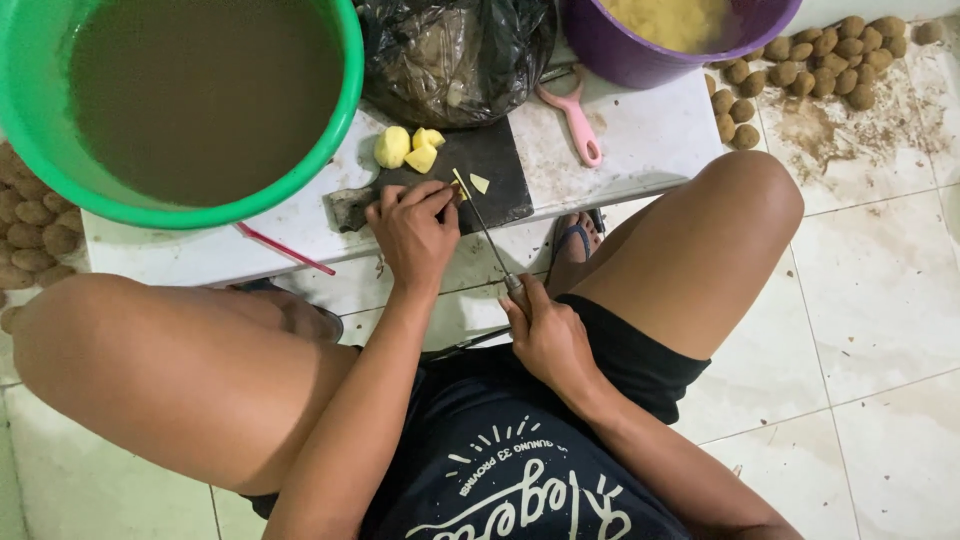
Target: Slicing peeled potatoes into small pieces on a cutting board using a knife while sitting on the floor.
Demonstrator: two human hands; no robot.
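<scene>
Nearest the lens, a knife (487, 235) is gripped by the closed right hand (548, 335), its blade laid beside the left hand (412, 230), whose fingers pin a peeled potato piece (458, 190) on the dark cutting board (490, 165); slicing appears underway, calling for a steady downward cut clear of fingertips.

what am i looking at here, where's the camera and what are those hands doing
There is one picture, taken by a camera worn on a person's head, looking down at their own lap and hands. The person sits low on a tiled floor in front of a small white table. The left hand presses something small, mostly hidden under the fingers, onto a dark cutting board. The right hand grips a knife whose blade reaches that spot. Peeled yellow chunks lie on the board. Around it are a green tub of brown water, a purple bucket, a pink peeler and unpeeled brown tubers on the floor.
</scene>
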